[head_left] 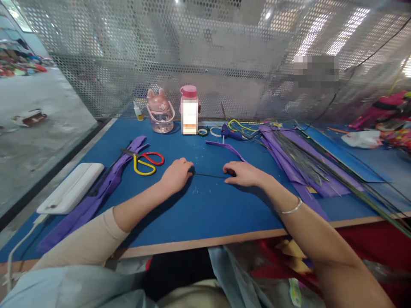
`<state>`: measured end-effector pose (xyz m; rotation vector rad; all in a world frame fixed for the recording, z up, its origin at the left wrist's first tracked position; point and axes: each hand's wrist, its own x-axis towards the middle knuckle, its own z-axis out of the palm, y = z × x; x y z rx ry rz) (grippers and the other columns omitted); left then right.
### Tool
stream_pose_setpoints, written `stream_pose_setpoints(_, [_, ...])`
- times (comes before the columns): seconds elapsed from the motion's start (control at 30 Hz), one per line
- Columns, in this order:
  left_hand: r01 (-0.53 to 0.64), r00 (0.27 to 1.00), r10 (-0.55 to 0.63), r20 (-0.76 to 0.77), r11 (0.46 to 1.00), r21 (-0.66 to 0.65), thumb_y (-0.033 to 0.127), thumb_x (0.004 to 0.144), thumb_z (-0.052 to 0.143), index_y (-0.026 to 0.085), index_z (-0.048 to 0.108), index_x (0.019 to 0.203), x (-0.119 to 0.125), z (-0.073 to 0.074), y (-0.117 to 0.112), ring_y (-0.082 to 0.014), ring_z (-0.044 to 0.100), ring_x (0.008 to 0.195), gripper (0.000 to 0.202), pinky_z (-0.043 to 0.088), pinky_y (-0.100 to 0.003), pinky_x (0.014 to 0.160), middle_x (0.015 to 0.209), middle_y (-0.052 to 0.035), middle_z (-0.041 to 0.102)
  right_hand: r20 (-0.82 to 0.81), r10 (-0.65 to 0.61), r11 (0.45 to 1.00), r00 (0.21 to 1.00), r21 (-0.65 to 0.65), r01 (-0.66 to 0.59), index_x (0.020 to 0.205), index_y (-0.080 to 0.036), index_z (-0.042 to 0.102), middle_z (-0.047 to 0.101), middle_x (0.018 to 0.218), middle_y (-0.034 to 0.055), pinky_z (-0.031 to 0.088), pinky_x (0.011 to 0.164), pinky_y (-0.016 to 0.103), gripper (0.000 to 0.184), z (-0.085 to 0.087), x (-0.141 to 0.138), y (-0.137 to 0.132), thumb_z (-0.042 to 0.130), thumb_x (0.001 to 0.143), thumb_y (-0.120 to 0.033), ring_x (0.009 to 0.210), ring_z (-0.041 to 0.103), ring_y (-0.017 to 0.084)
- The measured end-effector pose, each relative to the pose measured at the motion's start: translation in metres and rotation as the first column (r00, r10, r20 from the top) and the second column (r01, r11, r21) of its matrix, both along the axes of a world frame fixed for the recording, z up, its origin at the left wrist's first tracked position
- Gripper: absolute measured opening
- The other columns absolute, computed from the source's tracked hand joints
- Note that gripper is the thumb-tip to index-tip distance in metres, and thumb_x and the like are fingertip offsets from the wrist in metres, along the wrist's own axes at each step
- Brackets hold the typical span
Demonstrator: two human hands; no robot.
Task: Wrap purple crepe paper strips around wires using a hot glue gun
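A thin dark wire or cord (pixel 210 175) runs nearly straight between my two hands, just above the blue tabletop or lying on it; I cannot tell which. My left hand (pixel 176 175) is closed on its left end. The fingers of my right hand (pixel 245 173) are curled round the other end. Behind the right hand lies a narrow purple strip (pixel 229 147). Scissors (pixel 141 162) with one red and one yellow handle rest to the left of my left hand, their blades over a bundle of purple material (pixel 112 179).
A white power bank (pixel 72 188) with a cable lies at left. Along the back stand a small dropper bottle (pixel 138 112), a pink bottle (pixel 160 113), a second pink-capped bottle (pixel 189 90) and tape rolls (pixel 203 132). Purple sheets (pixel 289 158) and long dark stems (pixel 359 188) cover the right side.
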<state>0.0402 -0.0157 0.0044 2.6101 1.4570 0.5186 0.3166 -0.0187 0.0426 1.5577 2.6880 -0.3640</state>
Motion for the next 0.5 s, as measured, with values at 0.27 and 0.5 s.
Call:
stream_pose_setpoints(0.27, [0.032,0.994,-0.027,0.107,0.998,-0.049,0.02,0.092,0.046,0.018,0.066,0.087,-0.009,-0.009,0.007,-0.0233,0.059,0.092,0.02,0.048,-0.038,0.086,0.093,-0.0085,0.066,-0.034,0.072,0.996,0.997,0.063,-0.069,0.094,-0.018,0.063,0.067,0.09,0.0056,0.034,0.067,0.026,0.013,-0.013,-0.038,0.001,0.058,0.089,-0.028,0.08,0.059,0.017])
stream_pose_setpoints(0.5, [0.04,0.97,-0.009,0.244,0.992,-0.122,0.028,0.087,0.058,0.019,0.061,0.108,-0.021,0.001,0.002,-0.0203,0.063,0.092,0.023,0.053,-0.035,0.083,0.105,-0.0082,0.067,-0.05,0.034,0.997,0.998,0.072,-0.031,0.083,-0.017,0.062,0.068,0.085,0.0082,0.032,0.063,0.027,0.011,-0.003,-0.066,0.014,0.053,0.089,-0.02,0.076,0.059,0.019])
